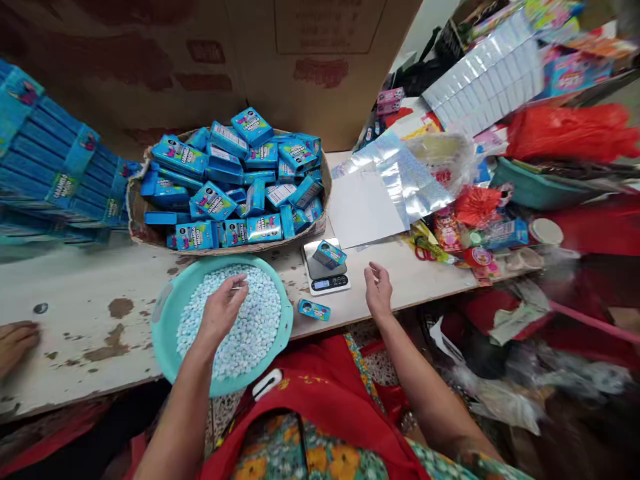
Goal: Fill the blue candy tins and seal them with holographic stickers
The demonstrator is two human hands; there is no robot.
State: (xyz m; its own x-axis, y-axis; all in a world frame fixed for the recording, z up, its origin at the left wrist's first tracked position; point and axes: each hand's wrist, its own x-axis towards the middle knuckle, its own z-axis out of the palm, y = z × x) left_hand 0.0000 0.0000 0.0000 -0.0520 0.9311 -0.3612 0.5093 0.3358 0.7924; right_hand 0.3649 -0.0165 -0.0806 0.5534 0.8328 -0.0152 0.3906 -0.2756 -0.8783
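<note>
My left hand [225, 303] is over a turquoise plastic basin [159, 327] filled with small pale blue and white candies [255, 320]. Its fingers are loosely bent and a little apart, with no candy clearly seen in them. To the right of the scale, my right hand [379, 290] is held above the table edge, empty, thumb and fingers apart. Between my hands is a small digital scale [325, 285] with a lit display. One blue candy box [330, 254] rests on its plate. A second blue box [314, 309] lies on the table just in front of the scale.
Behind the basin stands a cut-down carton [225, 251] heaped with blue candy boxes. Stacked blue boxes [60, 160] rise at left, near another person's hand [17, 343]. White paper [365, 210], silvery sheets [425, 183] and mixed packaging crowd the right. A big cardboard box [240, 60] backs the table.
</note>
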